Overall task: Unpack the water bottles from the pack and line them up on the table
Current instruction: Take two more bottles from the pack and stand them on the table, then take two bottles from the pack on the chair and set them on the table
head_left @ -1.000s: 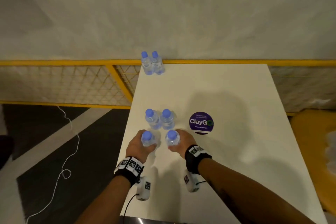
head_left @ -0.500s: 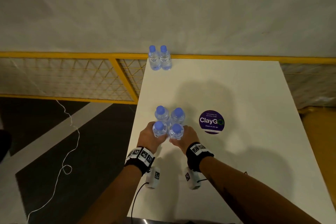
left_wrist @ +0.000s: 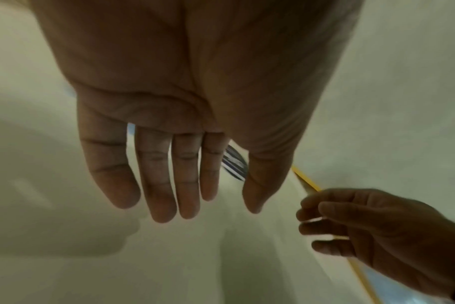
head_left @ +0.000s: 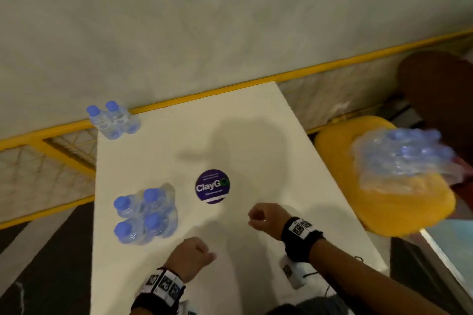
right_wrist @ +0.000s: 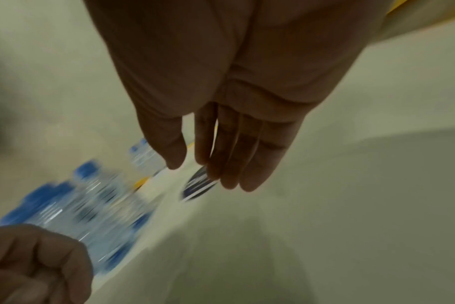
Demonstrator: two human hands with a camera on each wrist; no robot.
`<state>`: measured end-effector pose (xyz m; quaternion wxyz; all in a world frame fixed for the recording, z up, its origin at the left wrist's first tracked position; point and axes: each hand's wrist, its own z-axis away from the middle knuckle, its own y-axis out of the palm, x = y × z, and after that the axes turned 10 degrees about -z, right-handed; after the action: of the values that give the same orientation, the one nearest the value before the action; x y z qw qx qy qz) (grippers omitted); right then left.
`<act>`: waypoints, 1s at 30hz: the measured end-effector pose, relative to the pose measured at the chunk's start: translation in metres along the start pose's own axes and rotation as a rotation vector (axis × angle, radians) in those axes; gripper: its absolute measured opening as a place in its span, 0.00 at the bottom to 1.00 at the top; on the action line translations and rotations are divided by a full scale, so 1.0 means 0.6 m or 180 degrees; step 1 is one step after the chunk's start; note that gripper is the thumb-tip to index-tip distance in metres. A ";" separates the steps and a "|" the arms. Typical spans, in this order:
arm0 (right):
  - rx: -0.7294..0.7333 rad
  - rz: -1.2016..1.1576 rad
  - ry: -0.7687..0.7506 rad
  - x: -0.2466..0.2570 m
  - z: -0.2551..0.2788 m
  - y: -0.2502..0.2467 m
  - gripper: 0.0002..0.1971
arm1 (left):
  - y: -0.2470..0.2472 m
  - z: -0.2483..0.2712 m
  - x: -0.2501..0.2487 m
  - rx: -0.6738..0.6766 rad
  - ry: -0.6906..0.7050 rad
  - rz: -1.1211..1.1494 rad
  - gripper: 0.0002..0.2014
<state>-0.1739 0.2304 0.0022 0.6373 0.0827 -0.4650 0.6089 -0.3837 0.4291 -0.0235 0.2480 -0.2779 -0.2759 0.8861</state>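
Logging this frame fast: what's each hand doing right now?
Left hand: open, fingers relaxed, holding nothing.
Right hand: open, fingers relaxed, holding nothing.

Blue caps, white table, yellow all round

The clear bottles (head_left: pixel 144 215) at 9 o'clock on the white table (head_left: pixel 256 123) wear blue caps, as does the pair of bottles (head_left: pixel 112 120) at 11 o'clock. The round sticker (head_left: pixel 212 186) is deep purple with white lettering and a white stripe at its base. The railing (head_left: pixel 230 87) is yellow; so is the seat (head_left: pixel 389 212) at 3 o'clock, under a clear wrapped pack (head_left: pixel 401 158) showing bluish caps. Both black wristbands (head_left: pixel 302 238) carry black-and-white square markers.
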 end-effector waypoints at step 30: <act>-0.1952 -0.0773 0.1151 -0.537 0.149 -0.577 0.31 | 0.275 -0.260 -1.001 0.0044 0.0961 -0.1181 0.19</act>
<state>0.1333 -0.1398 -0.0122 0.7718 -0.1662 -0.4926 0.3661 0.1015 0.0083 -0.0215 0.4468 -0.3501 -0.2760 0.7756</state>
